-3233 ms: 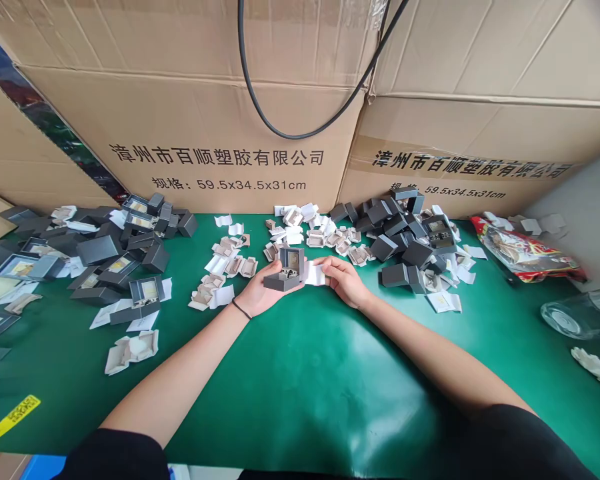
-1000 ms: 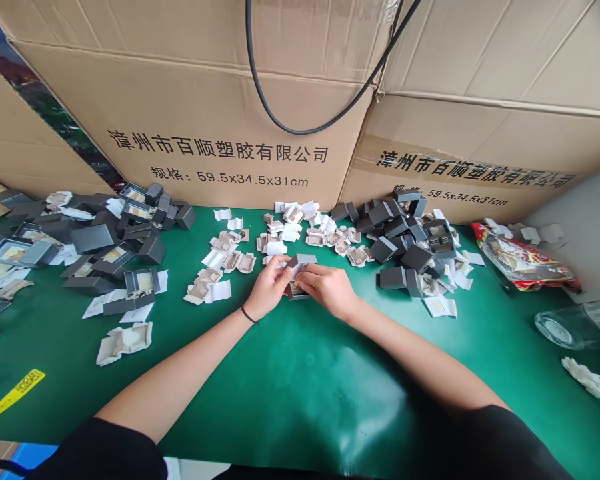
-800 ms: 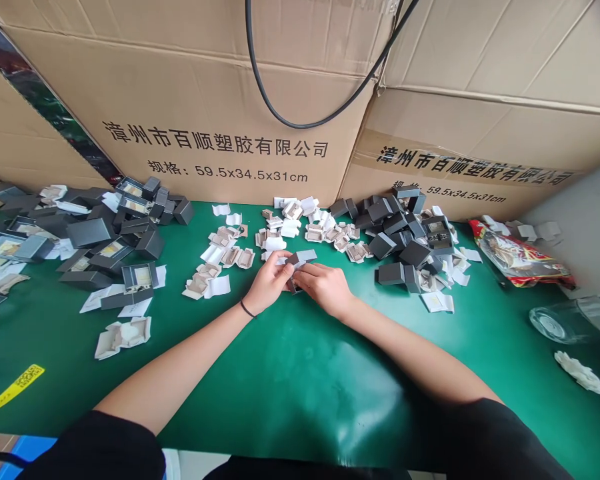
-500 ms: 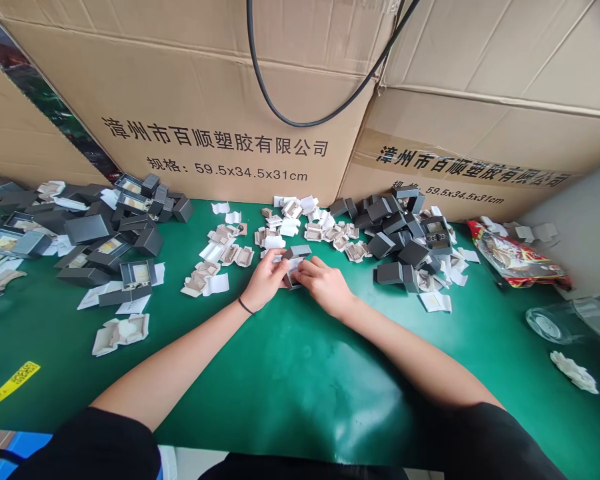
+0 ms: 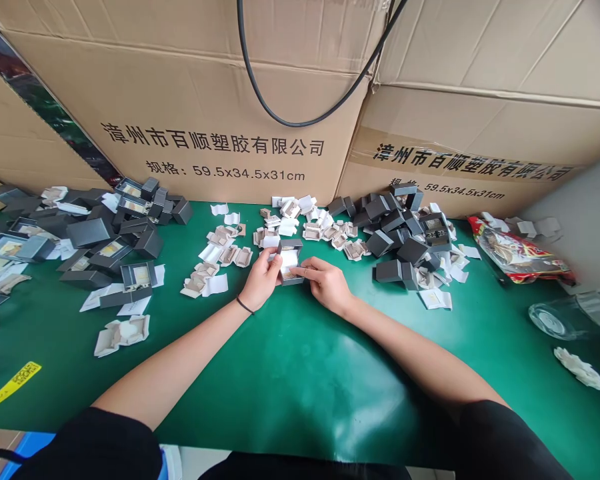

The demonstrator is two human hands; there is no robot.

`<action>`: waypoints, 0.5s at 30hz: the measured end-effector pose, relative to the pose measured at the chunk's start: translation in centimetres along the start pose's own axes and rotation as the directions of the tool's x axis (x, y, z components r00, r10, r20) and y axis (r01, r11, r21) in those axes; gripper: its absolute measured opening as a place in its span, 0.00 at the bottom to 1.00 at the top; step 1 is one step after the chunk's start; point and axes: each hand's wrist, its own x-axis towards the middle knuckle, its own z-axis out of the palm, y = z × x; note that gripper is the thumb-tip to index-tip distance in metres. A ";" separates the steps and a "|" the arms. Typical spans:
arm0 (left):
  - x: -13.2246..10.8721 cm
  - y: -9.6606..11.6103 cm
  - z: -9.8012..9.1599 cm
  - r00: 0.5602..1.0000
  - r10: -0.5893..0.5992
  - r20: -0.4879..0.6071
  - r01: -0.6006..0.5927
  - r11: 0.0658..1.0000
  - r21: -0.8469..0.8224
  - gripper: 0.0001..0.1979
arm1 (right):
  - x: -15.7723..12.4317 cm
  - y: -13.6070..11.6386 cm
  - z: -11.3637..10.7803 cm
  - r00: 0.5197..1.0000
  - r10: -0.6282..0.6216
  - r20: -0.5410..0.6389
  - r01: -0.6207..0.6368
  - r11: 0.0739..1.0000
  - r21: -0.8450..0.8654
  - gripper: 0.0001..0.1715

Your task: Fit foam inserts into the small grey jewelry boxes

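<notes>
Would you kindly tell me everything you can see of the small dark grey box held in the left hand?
The small dark grey box looks smooth and matte. It is open, its lid raised at the far side and its base toward the person. White, paper-like material shows inside; finer details are too small to make out. The left hand grips its left side, while the right hand extends a finger to its opening. Whether it rests on the glossy green tabletop is unclear.

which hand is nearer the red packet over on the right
Right. The right hand, a finger over the open grey box, is left of the red packet, with dark boxes in between. The left hand, holding that box's left side, is farther left.
</notes>
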 end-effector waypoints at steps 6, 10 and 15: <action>0.1 -0.3 -0.1 0.999 -0.007 0.037 0.007 1.000 -0.009 0.20 | 0.4 -0.7 -0.6 0.994 0.109 0.003 -0.109 0.991 -0.080 0.30; 0.1 -0.4 -0.1 0.999 0.001 0.050 0.000 1.000 -0.022 0.19 | 0.5 -0.9 -0.6 0.992 0.117 0.048 -0.111 0.987 -0.114 0.28; 0.0 -0.4 -0.1 0.999 0.021 0.032 -0.021 1.000 0.012 0.19 | 0.5 -0.7 -0.4 0.994 0.103 0.024 -0.100 0.990 -0.095 0.25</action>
